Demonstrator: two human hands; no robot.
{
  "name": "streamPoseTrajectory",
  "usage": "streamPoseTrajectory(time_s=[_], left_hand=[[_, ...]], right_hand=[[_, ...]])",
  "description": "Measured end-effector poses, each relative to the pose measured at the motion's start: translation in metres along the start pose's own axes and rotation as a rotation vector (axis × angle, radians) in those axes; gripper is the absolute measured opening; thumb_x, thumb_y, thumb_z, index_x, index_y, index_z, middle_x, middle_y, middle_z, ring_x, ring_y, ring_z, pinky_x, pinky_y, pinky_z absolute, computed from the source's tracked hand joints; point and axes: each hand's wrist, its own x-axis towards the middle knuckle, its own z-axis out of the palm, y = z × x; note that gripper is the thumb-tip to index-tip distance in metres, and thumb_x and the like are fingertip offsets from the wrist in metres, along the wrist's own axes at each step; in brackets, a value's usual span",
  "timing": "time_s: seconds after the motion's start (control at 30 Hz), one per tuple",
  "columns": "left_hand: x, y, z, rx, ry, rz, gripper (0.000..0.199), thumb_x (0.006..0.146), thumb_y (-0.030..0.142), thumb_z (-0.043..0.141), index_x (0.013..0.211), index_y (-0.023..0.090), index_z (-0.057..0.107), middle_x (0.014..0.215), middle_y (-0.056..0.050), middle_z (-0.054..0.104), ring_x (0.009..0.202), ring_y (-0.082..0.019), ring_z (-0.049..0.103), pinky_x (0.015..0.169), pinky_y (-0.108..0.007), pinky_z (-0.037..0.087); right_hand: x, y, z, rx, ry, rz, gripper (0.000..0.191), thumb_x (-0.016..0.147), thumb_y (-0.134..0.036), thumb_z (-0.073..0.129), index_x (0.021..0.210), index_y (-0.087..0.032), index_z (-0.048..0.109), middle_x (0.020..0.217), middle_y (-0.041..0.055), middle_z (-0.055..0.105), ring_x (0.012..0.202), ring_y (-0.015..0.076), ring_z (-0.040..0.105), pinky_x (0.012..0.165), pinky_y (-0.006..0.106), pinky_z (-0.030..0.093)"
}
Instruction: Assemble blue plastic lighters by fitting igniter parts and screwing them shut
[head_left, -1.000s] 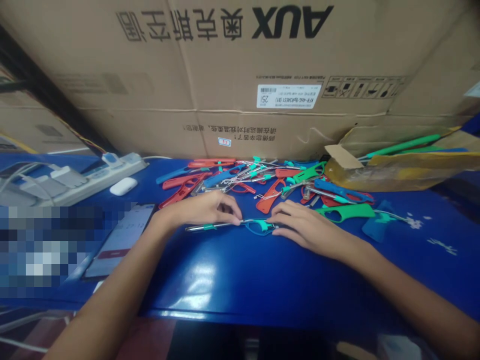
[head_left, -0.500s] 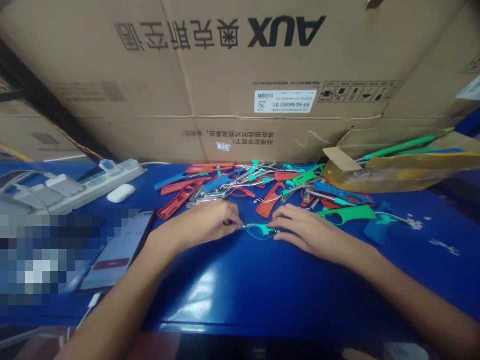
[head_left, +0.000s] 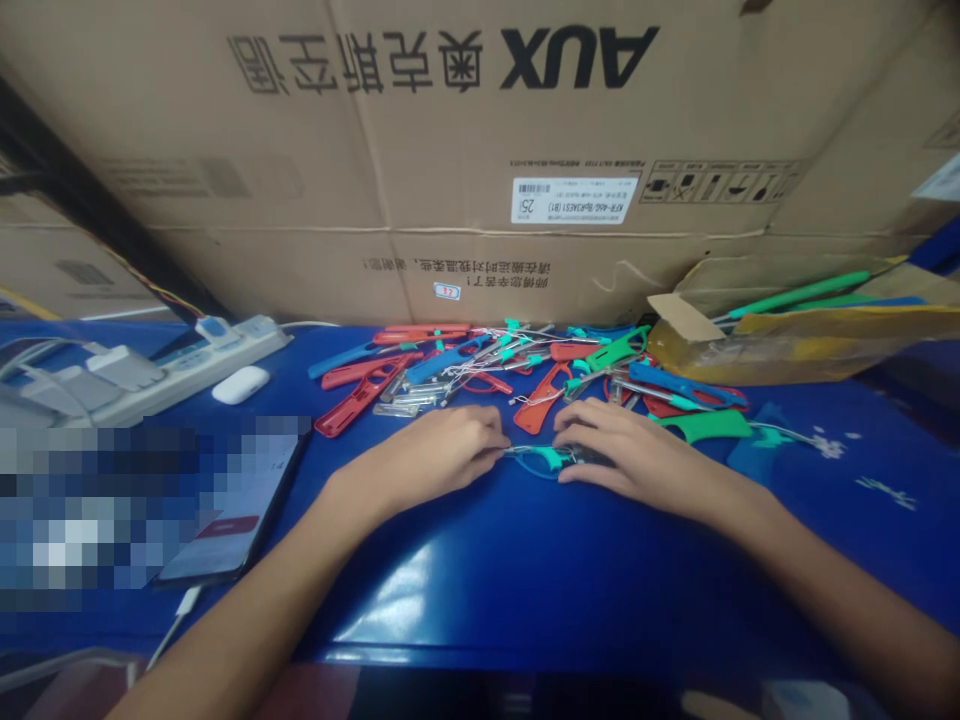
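Note:
Low over the blue table, a blue lighter shell [head_left: 537, 470] with a teal trigger piece [head_left: 553, 457] lies between my hands. My left hand [head_left: 442, 450] is closed, its fingertips pinching the thin wire or rod end at the shell's left. My right hand [head_left: 622, 450] grips the shell's right end between thumb and fingers, which hide that part. Just beyond lies a pile of red, blue and green shells, with an orange shell [head_left: 545, 397] and a green shell [head_left: 709, 426] nearest my right hand. Clear lighter parts [head_left: 409, 400] lie beyond my left hand.
A large cardboard box [head_left: 450, 140] stands behind the blue table [head_left: 465, 590]. An open carton [head_left: 787, 350] is at the back right. On the left are a power strip [head_left: 187, 375], a white case [head_left: 241, 385] and a phone [head_left: 232, 530].
Both hands and the blue shell have shifted slightly to the right. My left fingers have closed in more around the wire end. The pile looks unchanged.

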Motion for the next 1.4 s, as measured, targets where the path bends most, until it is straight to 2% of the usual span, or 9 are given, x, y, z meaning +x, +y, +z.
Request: streamPoseTrajectory(time_s=[0.17,0.3,0.47,0.63,0.97,1.4], left_hand=[[0.003,-0.003,0.001,-0.035,0.022,0.018,0.025,0.101,0.022,0.049,0.111,0.019,0.072,0.105,-0.007,0.067,0.088,-0.017,0.065,0.079,-0.031,0.049],[0.003,-0.006,-0.001,-0.035,0.030,0.020,0.024,0.099,0.018,0.050,0.111,0.020,0.071,0.106,-0.007,0.067,0.089,-0.017,0.066,0.080,-0.031,0.050],[0.005,-0.005,-0.001,-0.021,0.020,0.016,0.023,0.098,0.019,0.051,0.108,0.018,0.071,0.104,-0.007,0.068,0.088,-0.018,0.066,0.077,-0.031,0.049],[0.006,-0.001,-0.002,-0.046,0.034,0.004,0.028,0.097,0.018,0.051,0.119,0.019,0.067,0.104,-0.007,0.067,0.082,-0.016,0.065,0.071,-0.030,0.048],[0.007,-0.005,0.000,-0.081,-0.002,0.022,0.025,0.098,0.017,0.051,0.116,0.019,0.068,0.107,-0.007,0.064,0.088,-0.016,0.063,0.081,-0.031,0.050],[0.009,-0.005,0.000,-0.098,0.000,0.026,0.024,0.098,0.017,0.051,0.116,0.018,0.067,0.105,-0.006,0.063,0.085,-0.015,0.062,0.078,-0.030,0.050]], right_hand=[[0.006,-0.008,0.010,0.056,0.079,-0.057,0.041,0.095,-0.043,0.063,0.131,-0.022,0.062,0.123,0.0098,0.065,0.114,0.0247,0.060,0.098,0.045,0.051],[0.008,-0.009,0.014,0.111,0.074,-0.114,0.044,0.092,-0.045,0.067,0.129,-0.021,0.064,0.124,0.0102,0.063,0.117,0.0237,0.057,0.101,0.043,0.049],[0.006,-0.007,0.013,0.126,0.050,-0.101,0.046,0.094,-0.044,0.064,0.134,-0.022,0.061,0.130,0.0111,0.060,0.122,0.0244,0.054,0.103,0.045,0.048],[0.006,-0.015,0.014,0.068,0.007,-0.083,0.049,0.098,-0.042,0.058,0.140,-0.018,0.056,0.136,0.0147,0.057,0.125,0.0276,0.052,0.104,0.049,0.048],[0.006,-0.018,0.016,0.062,-0.020,-0.092,0.051,0.099,-0.042,0.055,0.144,-0.016,0.051,0.140,0.0170,0.051,0.132,0.0287,0.047,0.108,0.051,0.046],[0.005,-0.011,0.019,0.058,0.007,-0.117,0.048,0.100,-0.040,0.054,0.143,-0.019,0.053,0.142,0.0164,0.050,0.133,0.0282,0.047,0.107,0.049,0.047]])
